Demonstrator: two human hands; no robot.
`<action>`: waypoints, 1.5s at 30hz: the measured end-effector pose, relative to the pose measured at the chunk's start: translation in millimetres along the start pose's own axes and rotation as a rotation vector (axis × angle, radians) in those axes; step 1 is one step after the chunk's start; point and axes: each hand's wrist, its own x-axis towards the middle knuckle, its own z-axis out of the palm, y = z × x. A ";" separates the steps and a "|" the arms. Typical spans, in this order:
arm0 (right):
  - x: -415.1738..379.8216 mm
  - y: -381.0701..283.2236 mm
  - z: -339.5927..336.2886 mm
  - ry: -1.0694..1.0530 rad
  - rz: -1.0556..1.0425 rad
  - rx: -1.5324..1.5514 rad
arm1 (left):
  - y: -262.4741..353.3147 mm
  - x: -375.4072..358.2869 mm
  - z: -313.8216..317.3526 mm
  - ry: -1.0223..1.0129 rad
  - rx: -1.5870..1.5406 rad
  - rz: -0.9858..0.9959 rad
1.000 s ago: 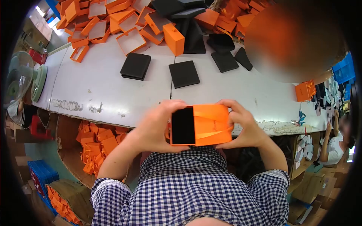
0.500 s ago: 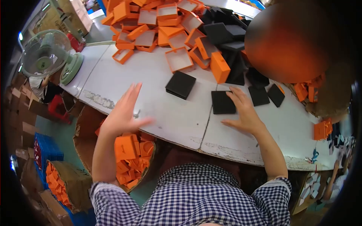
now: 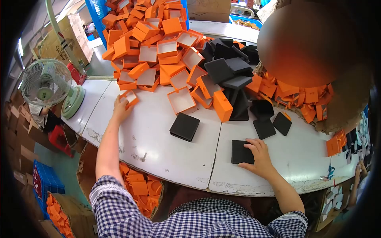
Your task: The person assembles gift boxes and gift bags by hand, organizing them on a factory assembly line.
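At the near left of the orange heap, my left hand (image 3: 120, 110) has its fingers closed on a small open orange box (image 3: 130, 97), which lies on the white table. My right hand (image 3: 260, 158) grips the right side of a black square pad (image 3: 239, 152), thumb at the near corner and fingers over the far one. Between my hands sits a short stack of black square pads (image 3: 185, 127). Beyond them is a big heap of open orange boxes (image 3: 158, 55) with pale insides, and loose black pads (image 3: 230, 71) are piled to its right.
A green fan (image 3: 45, 83) stands at the table's left end. Below the front edge is a carton of orange pieces (image 3: 141, 188). Another large carton (image 3: 345, 107) with orange boxes stands at the right, partly behind a blurred patch. Blue scissors (image 3: 329, 172) lie near the right edge.
My left hand has reached forward from above the table's front edge and taken hold of the small orange box. My right hand has closed on the black pad. The view has tilted up.
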 end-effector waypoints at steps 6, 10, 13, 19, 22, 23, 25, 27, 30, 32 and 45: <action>0.5 28.4 7.1 0.384 -0.055 0.085 | 46.8 -130.2 -119.2 0.055 -0.512 0.285; 43.0 -28.2 -28.3 0.325 0.274 0.400 | 176.9 -227.0 -144.5 -0.177 -0.812 0.710; 58.9 -66.5 -25.6 -0.068 0.109 0.483 | 253.5 -274.5 -115.9 -0.305 -0.892 0.773; 35.9 -54.1 14.7 -0.024 -0.127 0.290 | 291.7 -293.2 -97.7 -0.389 -1.025 0.648; 26.3 -57.5 16.5 0.192 -0.010 0.385 | 288.0 -290.0 -91.6 -0.305 -0.856 0.845; 25.6 -59.4 11.5 0.172 0.068 0.423 | 288.5 -290.1 -91.3 -0.310 -0.856 0.850; 24.6 -55.6 13.5 0.156 0.154 0.462 | 288.6 -293.7 -91.3 -0.316 -0.926 0.764; 27.8 -43.7 27.6 0.247 -0.113 0.397 | 286.9 -295.5 -92.1 -0.300 -0.916 0.776; 25.2 -44.2 32.1 0.227 -0.219 0.174 | 289.2 -297.7 -95.4 -0.254 -0.857 0.793; 20.2 -57.6 11.0 0.249 -0.248 0.108 | 290.6 -298.8 -96.7 -0.231 -0.808 0.801; -45.9 -85.1 1.0 -0.109 -0.240 0.080 | 295.4 -294.4 -106.6 -0.262 -0.462 0.997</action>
